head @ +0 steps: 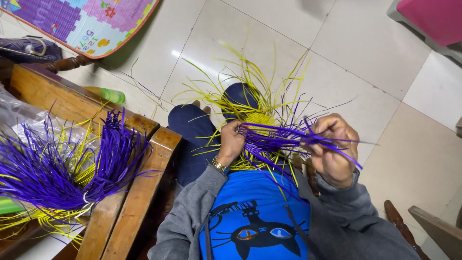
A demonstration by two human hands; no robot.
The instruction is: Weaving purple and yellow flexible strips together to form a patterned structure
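Lying at far left across a wooden bench (pixel 139 183): bundle of purple strips (pixel 62 168), tied at the waist, fanning out both ways, left ends cut off by the frame edge; yellow strips (pixel 43 219) showing beneath, partly hidden. Resting behind: green tube (pixel 108 95), only one end visible past the bench rail. Spreading above on the floor: patterned play mat (pixel 86 21), cropped at top. Sitting at centre on the lap: woven yellow piece (pixel 260 118), core largely covered by loose yellow ends and by purple strands (pixel 288 137) crossing it. Pinching those strands at their left end: left hand (pixel 232 143), fingers curled shut, fingertips hidden. Gripping the same strands further right: right hand (pixel 334 151), closed around them, strand tips sticking out past the knuckles. Showing at top right: pink seat (pixel 435 19), mostly out of frame.
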